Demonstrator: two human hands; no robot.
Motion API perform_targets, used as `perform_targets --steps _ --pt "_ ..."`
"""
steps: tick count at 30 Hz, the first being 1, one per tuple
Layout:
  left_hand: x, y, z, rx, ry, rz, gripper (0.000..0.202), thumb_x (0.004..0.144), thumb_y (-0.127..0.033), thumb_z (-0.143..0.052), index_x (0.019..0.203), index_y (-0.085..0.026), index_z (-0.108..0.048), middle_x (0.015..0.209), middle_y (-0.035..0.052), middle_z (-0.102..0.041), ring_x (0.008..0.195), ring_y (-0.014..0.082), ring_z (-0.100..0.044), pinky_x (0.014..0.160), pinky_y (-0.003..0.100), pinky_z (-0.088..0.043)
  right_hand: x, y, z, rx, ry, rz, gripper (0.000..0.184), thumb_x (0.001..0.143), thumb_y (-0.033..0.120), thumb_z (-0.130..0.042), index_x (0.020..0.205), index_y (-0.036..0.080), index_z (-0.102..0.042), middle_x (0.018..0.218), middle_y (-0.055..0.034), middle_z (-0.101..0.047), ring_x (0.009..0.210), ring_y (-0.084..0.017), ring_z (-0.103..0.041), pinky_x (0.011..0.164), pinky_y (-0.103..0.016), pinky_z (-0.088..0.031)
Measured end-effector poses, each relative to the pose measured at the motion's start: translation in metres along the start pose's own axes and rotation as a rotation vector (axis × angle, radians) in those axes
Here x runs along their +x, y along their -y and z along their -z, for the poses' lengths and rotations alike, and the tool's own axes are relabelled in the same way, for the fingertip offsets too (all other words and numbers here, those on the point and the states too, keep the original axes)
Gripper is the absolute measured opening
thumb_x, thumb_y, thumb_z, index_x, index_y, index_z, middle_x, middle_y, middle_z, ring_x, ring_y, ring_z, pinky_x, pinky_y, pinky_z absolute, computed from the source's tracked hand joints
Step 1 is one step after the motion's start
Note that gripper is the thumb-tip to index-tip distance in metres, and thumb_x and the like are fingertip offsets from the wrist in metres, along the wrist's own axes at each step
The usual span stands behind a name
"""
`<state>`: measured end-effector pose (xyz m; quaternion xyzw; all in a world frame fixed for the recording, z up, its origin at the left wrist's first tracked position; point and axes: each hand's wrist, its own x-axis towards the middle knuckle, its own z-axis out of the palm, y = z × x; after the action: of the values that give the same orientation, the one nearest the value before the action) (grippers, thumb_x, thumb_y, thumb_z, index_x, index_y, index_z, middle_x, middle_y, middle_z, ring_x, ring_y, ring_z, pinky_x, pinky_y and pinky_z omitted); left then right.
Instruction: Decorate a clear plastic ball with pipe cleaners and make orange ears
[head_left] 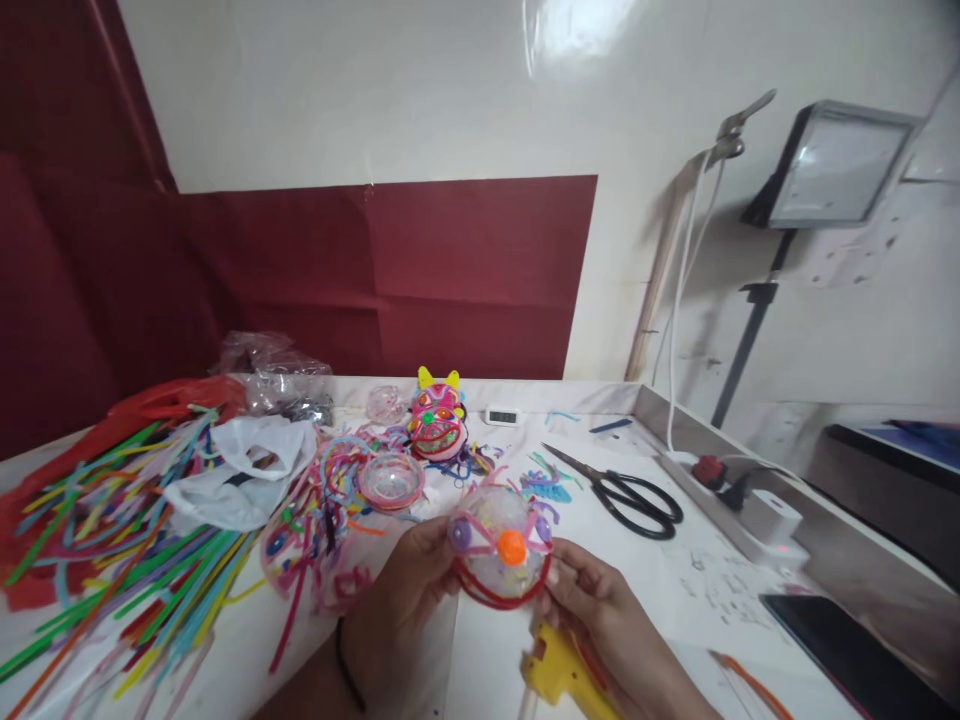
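Between my two hands is a clear plastic ball (499, 515) decorated as a face, with an orange nose, purple eyes and red pipe cleaner strips along its lower edge. The fingers of my left hand (420, 565) are closed on its left side. On the right side, my right hand (592, 595) grips it too. Beneath my right hand lies a yellow glue gun (566, 672), partly covered by that hand. Behind the ball stands a finished-looking pink face ornament (437, 418) with yellow ears. A clear half shell (391, 481) with a pink rim sits to the left.
Loose colourful pipe cleaners (172, 590) and white plastic bags (244, 465) spread over the left. Black-handled scissors (630, 497) lie right of centre. A power strip (750, 515), a dark tablet-like slab (855, 655) and a lamp (844, 165) stand along the right. A small digital display (502, 416) is behind.
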<state>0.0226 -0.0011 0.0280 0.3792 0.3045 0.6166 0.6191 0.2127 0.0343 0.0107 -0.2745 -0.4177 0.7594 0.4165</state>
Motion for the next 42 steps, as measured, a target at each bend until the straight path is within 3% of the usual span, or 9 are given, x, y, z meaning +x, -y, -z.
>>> perform_targets --steps 3,10,17,37,42 --pt "-0.001 0.0 -0.002 -0.014 0.063 -0.028 0.038 0.073 -0.031 -0.073 0.108 -0.017 -0.067 0.096 0.01 -0.071 0.085 0.022 -0.065 0.072 0.028 -0.048 0.001 -0.001 0.002 0.008 0.03 -0.02 0.03 0.07 0.039 -0.075 0.086 0.017 -0.061 0.054 0.0033 -0.056 0.042 -0.01 -0.05 0.044 -0.026 -0.048" --pt "0.0 0.008 0.008 -0.081 0.011 -0.053 0.046 0.074 -0.025 -0.071 0.119 -0.02 -0.06 0.108 0.0111 -0.067 0.092 0.0218 -0.063 0.077 0.029 -0.048 0.002 -0.006 0.004 0.014 0.031 -0.029 0.031 0.068 0.039 -0.077 0.083 0.017 -0.062 0.055 0.0035 -0.055 0.044 -0.007 -0.047 0.045 -0.021 -0.044" --pt "-0.002 0.006 0.004 -0.103 -0.011 -0.054 0.048 0.07 -0.029 -0.075 0.116 -0.019 -0.064 0.104 0.0112 -0.07 0.09 0.0228 -0.064 0.076 0.03 -0.048 0.0 -0.006 0.005 0.051 0.059 -0.063 0.026 0.071 0.035 -0.075 0.086 0.016 -0.063 0.056 0.0027 -0.056 0.046 -0.008 -0.048 0.047 -0.023 -0.046" --pt "-0.002 0.008 0.008 -0.082 0.05 -0.072 0.041 0.08 -0.02 -0.065 0.12 -0.016 -0.06 0.108 0.0124 -0.065 0.086 0.018 -0.06 0.073 0.027 -0.045 0.002 -0.008 0.01 0.036 0.054 -0.035 0.02 0.076 0.031 -0.072 0.084 0.017 -0.06 0.057 0.0025 -0.058 0.045 -0.007 -0.051 0.046 -0.02 -0.042" --pt "-0.001 0.01 0.012 -0.107 0.032 -0.076 0.04 0.078 -0.019 -0.067 0.117 -0.017 -0.062 0.097 0.009 -0.067 0.082 0.0158 -0.06 0.072 0.026 -0.046 0.004 -0.008 0.01 0.036 0.064 -0.017 0.021 0.075 0.031 -0.072 0.083 0.016 -0.06 0.057 0.0029 -0.057 0.044 -0.007 -0.049 0.045 -0.02 -0.043"
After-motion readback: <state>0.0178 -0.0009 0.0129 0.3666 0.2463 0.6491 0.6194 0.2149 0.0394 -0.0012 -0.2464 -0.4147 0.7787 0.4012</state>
